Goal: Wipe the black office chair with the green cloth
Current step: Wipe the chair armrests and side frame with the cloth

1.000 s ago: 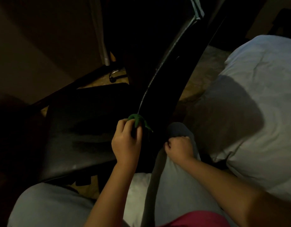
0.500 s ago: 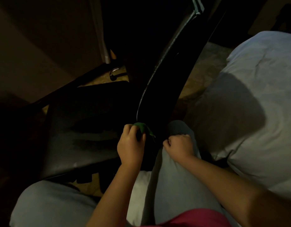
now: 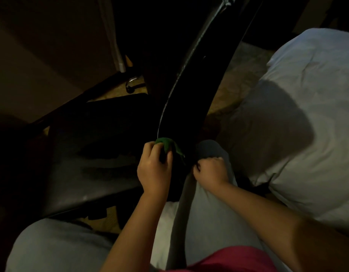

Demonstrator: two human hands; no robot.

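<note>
The black office chair stands in front of me, its seat (image 3: 91,154) at the left and its backrest (image 3: 193,85) rising edge-on through the middle. My left hand (image 3: 154,169) grips the bunched green cloth (image 3: 166,143) and presses it against the lower end of the backrest's front edge, where it meets the seat. My right hand (image 3: 211,170) is curled into a fist and rests on my right knee in grey trousers. I see nothing in it.
White bedding (image 3: 297,114) fills the right side, close to the chair's back. A chair caster (image 3: 131,85) shows on the patterned floor behind the seat. A dark wall or cabinet panel (image 3: 42,55) stands at the left. My knees flank the chair's near corner.
My left hand slid the cloth slightly down the backrest edge, then back up. My right hand stayed on my knee.
</note>
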